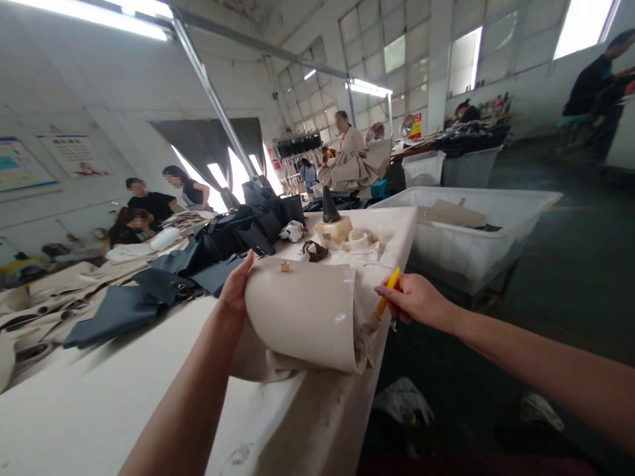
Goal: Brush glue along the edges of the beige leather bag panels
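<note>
A beige handbag (302, 311) with a rounded flap lies on its side near the table's right edge. A small gold clasp (286, 266) sits at the top of its flap, and shiny patches show near the right end. My left hand (236, 285) grips the bag's left end, thumb up; its other fingers are partly hidden behind the bag. Just off the right end, my right hand (414, 301) is closed around a slim yellow stick-like tool (387, 294), whose exact kind I cannot make out. Its lower tip is close to the bag's open side edge.
A pale block with a black cone (330, 206) and a tape roll (360, 238) stand behind the bag on the white table (149, 396). Dark bag pieces (124, 307) are piled at left. A white bin (471, 244) stands beyond the right edge. Several people work farther back.
</note>
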Demonstrator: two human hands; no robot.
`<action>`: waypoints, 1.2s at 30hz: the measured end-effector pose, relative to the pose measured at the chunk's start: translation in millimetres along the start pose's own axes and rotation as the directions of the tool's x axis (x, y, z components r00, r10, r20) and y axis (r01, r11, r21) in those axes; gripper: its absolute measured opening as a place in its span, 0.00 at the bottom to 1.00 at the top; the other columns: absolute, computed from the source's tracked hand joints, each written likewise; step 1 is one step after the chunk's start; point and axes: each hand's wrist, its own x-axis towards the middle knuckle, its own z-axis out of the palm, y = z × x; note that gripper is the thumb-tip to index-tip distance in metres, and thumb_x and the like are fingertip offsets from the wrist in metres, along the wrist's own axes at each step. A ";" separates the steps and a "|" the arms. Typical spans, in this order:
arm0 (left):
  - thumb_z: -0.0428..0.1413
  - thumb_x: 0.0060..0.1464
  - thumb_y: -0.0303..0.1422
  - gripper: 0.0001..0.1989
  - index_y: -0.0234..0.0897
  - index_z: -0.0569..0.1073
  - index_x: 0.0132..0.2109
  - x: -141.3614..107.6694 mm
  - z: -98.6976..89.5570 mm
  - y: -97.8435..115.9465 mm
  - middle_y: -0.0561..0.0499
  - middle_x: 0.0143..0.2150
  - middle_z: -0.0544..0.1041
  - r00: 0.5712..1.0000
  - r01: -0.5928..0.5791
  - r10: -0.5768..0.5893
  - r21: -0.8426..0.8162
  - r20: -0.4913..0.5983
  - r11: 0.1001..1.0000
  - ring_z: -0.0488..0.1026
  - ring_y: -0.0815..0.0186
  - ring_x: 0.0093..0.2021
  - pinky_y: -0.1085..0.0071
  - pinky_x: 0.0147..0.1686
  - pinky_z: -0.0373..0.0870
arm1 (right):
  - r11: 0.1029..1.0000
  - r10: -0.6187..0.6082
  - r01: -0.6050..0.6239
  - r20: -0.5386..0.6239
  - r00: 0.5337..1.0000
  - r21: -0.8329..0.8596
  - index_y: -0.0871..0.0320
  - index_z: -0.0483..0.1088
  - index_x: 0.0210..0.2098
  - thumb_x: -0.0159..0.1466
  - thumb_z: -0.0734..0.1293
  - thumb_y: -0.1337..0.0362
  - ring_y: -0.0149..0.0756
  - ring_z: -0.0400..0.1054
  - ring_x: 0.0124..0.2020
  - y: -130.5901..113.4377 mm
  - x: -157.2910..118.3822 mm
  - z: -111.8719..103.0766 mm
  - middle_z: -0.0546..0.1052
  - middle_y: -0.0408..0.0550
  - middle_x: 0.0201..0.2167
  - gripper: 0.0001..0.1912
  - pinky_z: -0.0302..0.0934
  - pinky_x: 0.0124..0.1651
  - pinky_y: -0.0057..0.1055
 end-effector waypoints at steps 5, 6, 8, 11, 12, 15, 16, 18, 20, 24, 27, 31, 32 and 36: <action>0.54 0.50 0.36 0.16 0.22 0.75 0.35 22.3 22.9 18.1 0.36 0.25 0.76 0.982 0.189 -0.187 0.207 -0.031 0.960 0.74 0.53 0.21 0.61 0.21 0.72 | 0.997 0.042 -0.036 -0.093 0.995 0.071 0.62 0.64 0.30 0.59 0.61 0.49 0.24 0.59 0.12 2.1 -9.7 -12.0 0.68 0.43 0.16 0.19 0.55 0.14 0.19; 0.55 0.48 0.29 0.11 0.23 0.75 0.36 25.1 28.6 21.3 0.36 0.26 0.77 0.986 0.168 -0.167 0.251 -0.026 0.953 0.74 0.54 0.21 0.63 0.21 0.72 | 0.996 0.030 -0.019 -0.131 0.991 0.084 0.62 0.64 0.30 0.59 0.62 0.48 0.24 0.59 0.13 2.8 -9.8 -16.6 0.69 0.43 0.16 0.20 0.56 0.15 0.19; 0.54 0.47 0.22 0.09 0.26 0.74 0.37 27.0 39.4 29.8 0.39 0.28 0.77 0.999 0.018 -0.025 0.288 0.021 0.958 0.74 0.56 0.22 0.64 0.21 0.73 | 0.995 0.001 0.020 -0.208 0.978 0.098 0.63 0.65 0.31 0.57 0.62 0.45 0.25 0.59 0.13 4.1 -9.4 -27.8 0.69 0.45 0.17 0.23 0.56 0.15 0.20; 0.52 0.50 0.21 0.08 0.29 0.73 0.38 19.3 50.4 47.7 0.44 0.28 0.77 0.954 -0.295 0.273 0.243 0.122 0.924 0.74 0.61 0.22 0.67 0.22 0.73 | 0.989 -0.059 0.099 -0.315 0.947 0.111 0.63 0.65 0.32 0.56 0.62 0.41 0.26 0.60 0.14 4.4 -9.8 -45.3 0.69 0.45 0.18 0.27 0.57 0.16 0.21; 0.51 0.51 0.21 0.08 0.28 0.73 0.39 14.0 51.9 53.7 0.45 0.28 0.77 0.923 -0.380 0.353 0.215 0.155 0.900 0.74 0.63 0.23 0.68 0.25 0.74 | 0.985 -0.076 0.124 -0.348 0.935 0.120 0.62 0.65 0.33 0.55 0.63 0.41 0.26 0.60 0.15 3.9 -10.4 -50.3 0.69 0.45 0.18 0.27 0.56 0.16 0.21; 0.50 0.53 0.20 0.09 0.27 0.72 0.41 -6.6 50.3 64.4 0.47 0.32 0.77 0.818 -0.558 0.523 0.113 0.238 0.822 0.75 0.65 0.30 0.70 0.35 0.74 | 0.977 -0.098 0.167 -0.424 0.900 0.129 0.63 0.65 0.33 0.56 0.63 0.42 0.26 0.60 0.16 2.2 -13.9 -59.5 0.69 0.45 0.19 0.27 0.56 0.17 0.21; 0.51 0.52 0.19 0.10 0.27 0.73 0.41 -14.1 48.2 64.3 0.47 0.33 0.77 0.785 -0.602 0.570 0.079 0.244 0.795 0.75 0.65 0.32 0.69 0.37 0.74 | 0.978 -0.101 0.170 -0.438 0.893 0.121 0.63 0.65 0.33 0.56 0.63 0.42 0.26 0.61 0.16 2.1 -15.4 -60.5 0.69 0.45 0.19 0.26 0.56 0.18 0.21; 0.54 0.49 0.19 0.12 0.28 0.73 0.41 -28.0 42.4 58.6 0.48 0.35 0.78 0.731 -0.670 0.650 0.035 0.210 0.742 0.75 0.65 0.33 0.68 0.38 0.75 | 0.979 -0.113 0.177 -0.446 0.888 0.104 0.63 0.65 0.32 0.58 0.62 0.43 0.26 0.61 0.16 2.9 -18.6 -60.2 0.69 0.45 0.19 0.25 0.57 0.19 0.21; 0.55 0.47 0.19 0.13 0.31 0.74 0.42 -39.2 35.2 46.9 0.48 0.35 0.78 0.720 -0.689 0.678 0.035 0.146 0.724 0.75 0.64 0.34 0.67 0.38 0.75 | 0.978 -0.115 0.178 -0.428 0.897 0.110 0.62 0.65 0.34 0.58 0.62 0.44 0.26 0.61 0.16 4.7 -22.3 -58.1 0.69 0.45 0.19 0.24 0.56 0.18 0.21; 0.56 0.46 0.20 0.12 0.32 0.76 0.39 -51.7 18.9 14.0 0.48 0.33 0.78 0.797 -0.604 0.604 0.062 0.022 0.794 0.75 0.63 0.32 0.68 0.34 0.76 | 0.982 -0.108 0.159 -0.398 0.911 0.099 0.61 0.64 0.35 0.59 0.61 0.44 0.26 0.61 0.15 7.3 -34.3 -55.5 0.69 0.44 0.19 0.24 0.55 0.17 0.21; 0.60 0.41 0.20 0.14 0.35 0.76 0.38 -54.2 8.7 -12.5 0.48 0.32 0.79 0.853 -0.522 0.522 0.039 -0.004 0.852 0.75 0.63 0.30 0.69 0.31 0.76 | 0.984 -0.122 0.165 -0.426 0.896 0.064 0.61 0.65 0.35 0.59 0.61 0.44 0.27 0.61 0.16 8.5 -47.5 -56.2 0.69 0.44 0.19 0.23 0.57 0.18 0.22; 0.66 0.32 0.24 0.20 0.34 0.76 0.38 -51.1 1.0 -44.3 0.46 0.33 0.79 0.905 -0.425 0.425 0.013 -0.002 0.905 0.76 0.61 0.30 0.69 0.30 0.76 | 0.986 -0.129 0.162 -0.406 0.905 0.048 0.61 0.65 0.35 0.61 0.60 0.45 0.27 0.61 0.16 13.4 -62.8 -54.3 0.69 0.45 0.20 0.22 0.58 0.19 0.23; 0.66 0.32 0.25 0.21 0.34 0.76 0.39 -49.2 -0.4 -51.5 0.46 0.33 0.79 0.918 -0.397 0.397 0.013 -0.003 0.918 0.76 0.61 0.30 0.69 0.31 0.76 | 0.986 -0.128 0.159 -0.385 0.914 0.050 0.61 0.65 0.34 0.61 0.60 0.45 0.27 0.62 0.16 15.0 -65.1 -52.5 0.70 0.45 0.20 0.22 0.58 0.19 0.22; 0.67 0.31 0.27 0.22 0.34 0.76 0.39 -38.1 -8.0 -79.2 0.47 0.34 0.79 0.947 -0.317 0.317 0.003 -0.045 0.948 0.76 0.62 0.31 0.71 0.32 0.76 | 0.989 -0.094 0.120 -0.271 0.958 0.084 0.62 0.64 0.33 0.61 0.60 0.44 0.26 0.61 0.16 20.0 -67.6 -39.9 0.69 0.45 0.20 0.23 0.58 0.18 0.21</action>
